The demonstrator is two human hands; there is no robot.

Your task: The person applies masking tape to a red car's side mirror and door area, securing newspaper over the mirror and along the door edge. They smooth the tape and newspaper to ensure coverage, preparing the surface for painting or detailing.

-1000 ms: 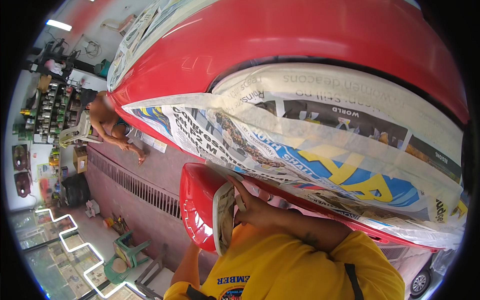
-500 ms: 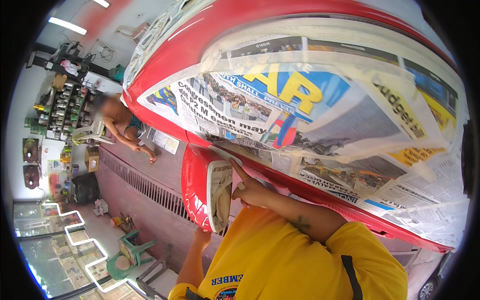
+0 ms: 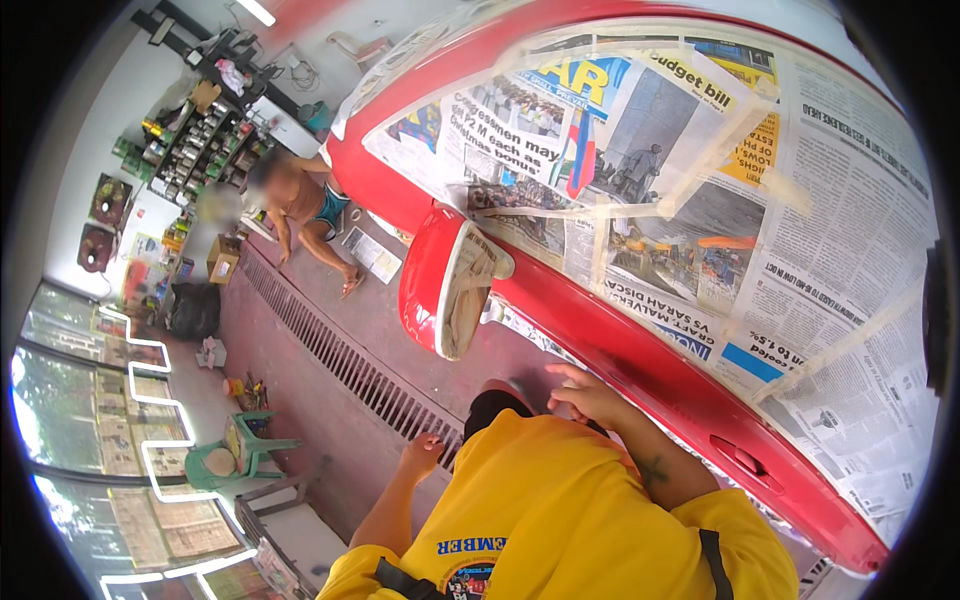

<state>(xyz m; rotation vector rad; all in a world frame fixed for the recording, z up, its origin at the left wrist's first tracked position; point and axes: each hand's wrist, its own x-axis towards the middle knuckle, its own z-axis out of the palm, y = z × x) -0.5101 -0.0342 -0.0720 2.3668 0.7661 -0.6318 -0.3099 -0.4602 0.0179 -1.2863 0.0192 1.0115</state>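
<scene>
A red car side mirror [image 3: 420,285] sticks out from the car door, its mirror face covered with masking paper and tape [image 3: 465,305]. My right hand [image 3: 588,396] is below and to the right of it, touching nothing, the index finger stretched out and the others loosely bent. Low on the left, in front of my body, my left hand [image 3: 422,456] is curled closed; whatever it may hold is too small to make out. Newspaper sheets [image 3: 690,240], fixed with tape, cover the car's windows above the red door [image 3: 640,370].
A person [image 3: 300,205] sits on the floor by the car's front. Shelves of cans [image 3: 205,150], a cardboard box [image 3: 224,260] and a black bag [image 3: 193,311] line the wall. A green plastic chair [image 3: 255,450] is at left, beside a floor grate [image 3: 350,365].
Both hands have come away from the side mirror and now sit lower, near my body. My view has shifted, showing more of the papered windows and door.
</scene>
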